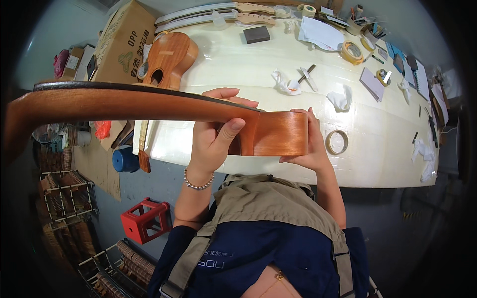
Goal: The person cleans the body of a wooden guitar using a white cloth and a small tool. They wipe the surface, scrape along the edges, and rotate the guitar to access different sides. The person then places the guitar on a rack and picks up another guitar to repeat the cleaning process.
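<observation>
A small wooden guitar-like instrument, probably a ukulele [283,133], is held on its side above the table's near edge. Its neck [130,104] reaches to the far left, the dark fingerboard edge uppermost. My left hand [214,139] grips the neck where it meets the body, thumb on the near side and fingers behind. The far end of the body rests in my right hand [311,139], whose fingers are partly hidden behind it. A second wooden instrument [171,56] lies beyond the neck, its soundhole showing. Right of my right hand is a roll of tape [337,142].
The pale-covered table [376,164] carries a dark block [256,34], a blade crossed with another tool [307,77], crumpled tissue [341,98], tape rolls [351,52] and papers [321,33]. A cardboard box [123,41] stands left; a red stool [146,220] is on the floor.
</observation>
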Tool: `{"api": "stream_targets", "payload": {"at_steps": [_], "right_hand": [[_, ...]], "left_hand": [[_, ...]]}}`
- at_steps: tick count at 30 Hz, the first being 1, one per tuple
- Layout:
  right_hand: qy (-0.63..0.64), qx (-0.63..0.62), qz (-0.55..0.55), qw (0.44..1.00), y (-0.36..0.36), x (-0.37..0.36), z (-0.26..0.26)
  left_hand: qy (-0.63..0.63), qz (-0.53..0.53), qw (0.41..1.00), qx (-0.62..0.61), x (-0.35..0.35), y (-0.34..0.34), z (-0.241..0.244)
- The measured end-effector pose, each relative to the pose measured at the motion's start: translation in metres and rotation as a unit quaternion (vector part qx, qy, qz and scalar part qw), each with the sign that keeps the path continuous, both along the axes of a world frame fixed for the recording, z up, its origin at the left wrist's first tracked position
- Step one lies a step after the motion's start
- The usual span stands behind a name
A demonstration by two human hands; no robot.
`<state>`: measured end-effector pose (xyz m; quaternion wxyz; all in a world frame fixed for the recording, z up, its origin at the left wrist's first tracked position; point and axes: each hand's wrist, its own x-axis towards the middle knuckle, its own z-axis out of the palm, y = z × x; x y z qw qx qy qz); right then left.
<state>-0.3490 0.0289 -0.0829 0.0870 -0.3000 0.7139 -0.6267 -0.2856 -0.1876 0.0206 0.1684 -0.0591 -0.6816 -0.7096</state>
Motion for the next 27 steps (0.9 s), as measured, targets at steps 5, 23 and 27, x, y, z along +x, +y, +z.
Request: {"api": "stream_targets", "payload": {"at_steps": [5,23,27], "right_hand": [[0.192,0.209,-0.032,0.958,0.014,-0.010,0.005],[-0.329,-0.045,-0.036,0.942,0.004,0.038,-0.075],[-0.319,-0.030,-0.058,0.945,0.003,0.031,-0.060]], "left_hand": [[0.015,-0.017,0.999,-0.028,0.001,-0.019,-0.001],[-0.148,0.372,0.842,0.361,0.093,-0.123,-0.123],[-0.150,0.352,0.857,0.345,0.093,-0.120,-0.124]]}}
